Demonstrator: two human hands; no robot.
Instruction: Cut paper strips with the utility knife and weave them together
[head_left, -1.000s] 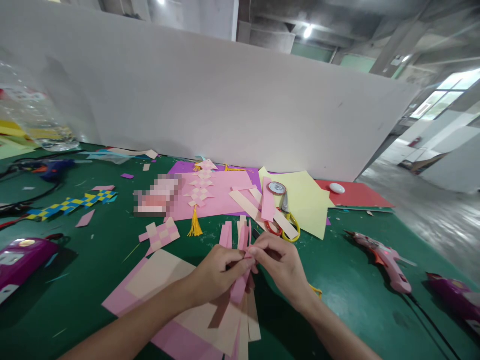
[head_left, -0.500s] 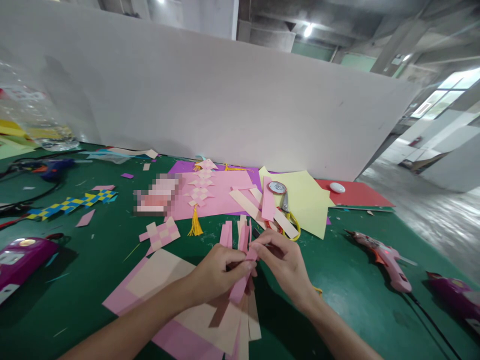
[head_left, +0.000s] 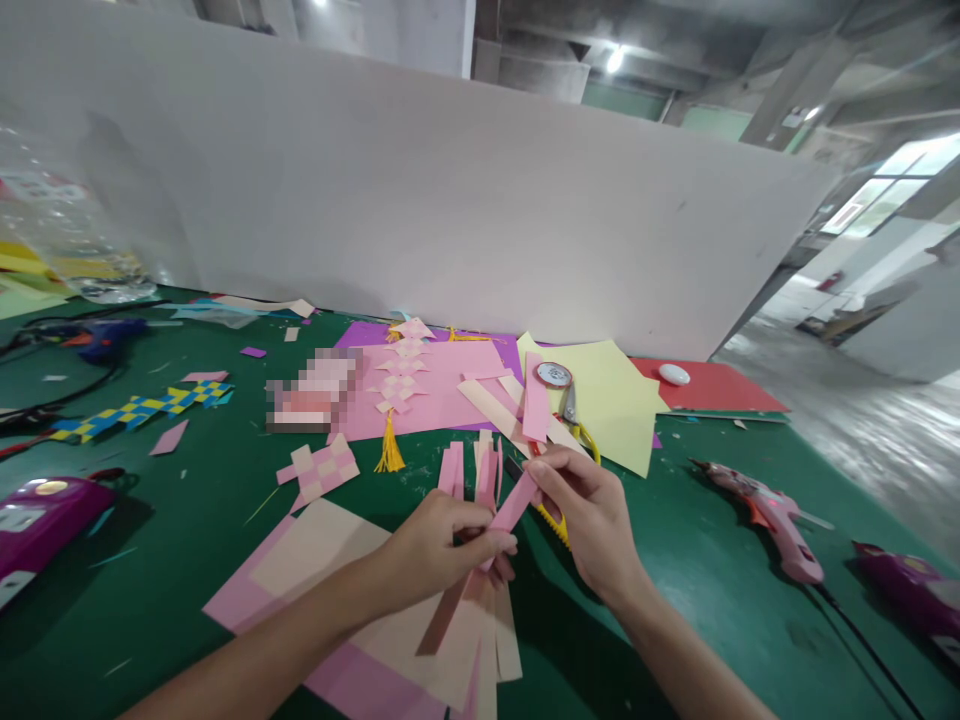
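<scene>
A pink paper strip (head_left: 513, 506) stretches slantwise between my two hands. My left hand (head_left: 431, 550) is closed on its lower part, thumb on top, over a fan of pink and cream strips (head_left: 486, 470). Its other end is pinched by the fingertips of my right hand (head_left: 585, 505). Behind the right hand, a yellow object with a dark tip (head_left: 553, 527) is partly hidden. Cream and pink sheets (head_left: 322, 560) lie under my left forearm. Beyond them rests a small woven pink-and-cream piece (head_left: 322, 470).
A woven chain with a yellow tassel (head_left: 390, 447) lies on a pink sheet (head_left: 465, 400). Scissors (head_left: 590, 440) and a tape roll (head_left: 554, 375) sit on yellow paper (head_left: 626, 400). A pink glue gun (head_left: 765, 515) is at right. A white panel (head_left: 450, 200) stands behind.
My right hand has moved slightly right, taking the pink strip's end with it. The strip now points up to the right, and its lower length no longer hangs below my left hand.
</scene>
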